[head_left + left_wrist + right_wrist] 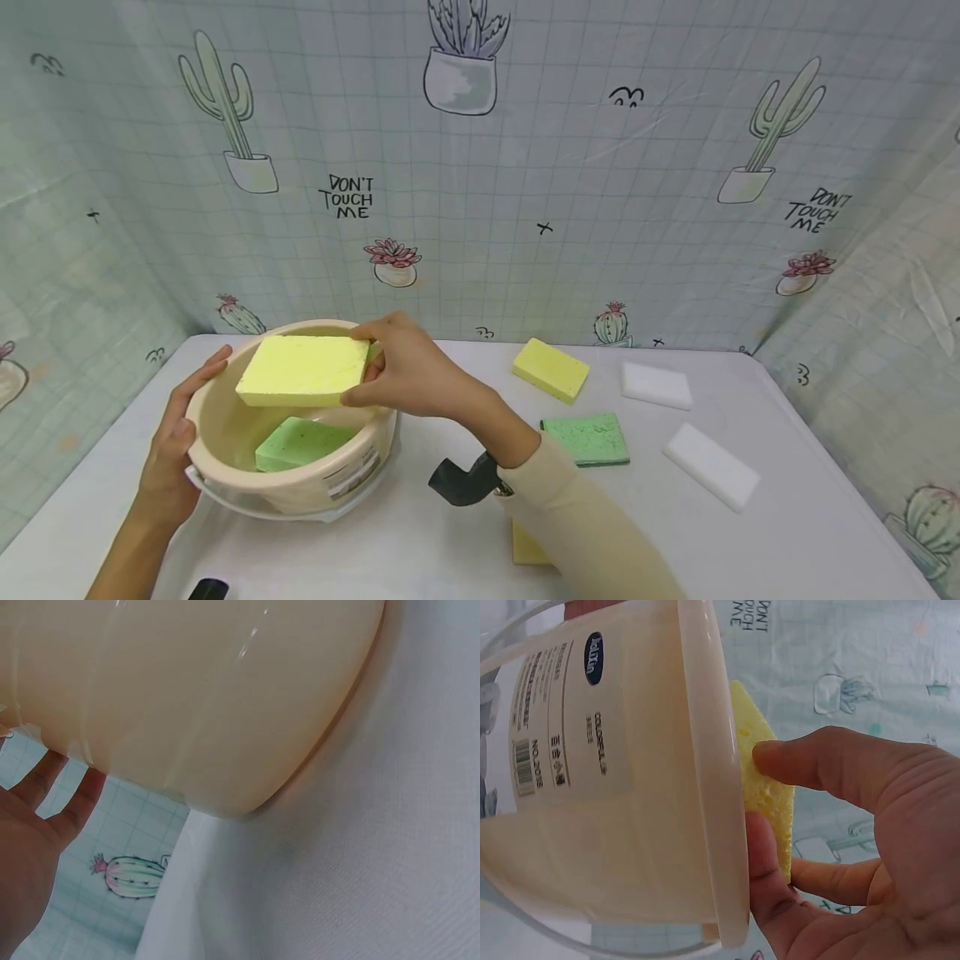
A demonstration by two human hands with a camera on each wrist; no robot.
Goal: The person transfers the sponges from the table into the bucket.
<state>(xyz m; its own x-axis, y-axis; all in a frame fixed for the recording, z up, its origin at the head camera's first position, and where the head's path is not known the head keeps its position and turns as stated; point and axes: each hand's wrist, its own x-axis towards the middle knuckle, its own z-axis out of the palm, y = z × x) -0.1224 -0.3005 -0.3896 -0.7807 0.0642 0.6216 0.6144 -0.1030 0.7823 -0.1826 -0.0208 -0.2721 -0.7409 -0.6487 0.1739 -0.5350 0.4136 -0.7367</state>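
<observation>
Has a yellow slab (551, 369), a green pad (588, 439) and two white blocks (711, 467) to the right of the right hand (408, 371); has another yellow piece (528, 546) behind it, partly hidden by the sleeve (600, 521). Has the rim (709, 750) of the bucket (645, 855) just beside that hand, screening part of a yellow sponge (303, 371) from the right wrist view. Pinches it, porous and box-shaped, between right thumb (360, 394) and fingers (367, 331), above a green sponge (303, 443) inside the bucket; touches the bucket with the straight, unclenched fingers of the left hand (168, 467). Shows smooth cream plastic beside the left hand, on white cloth (352, 862)
</observation>
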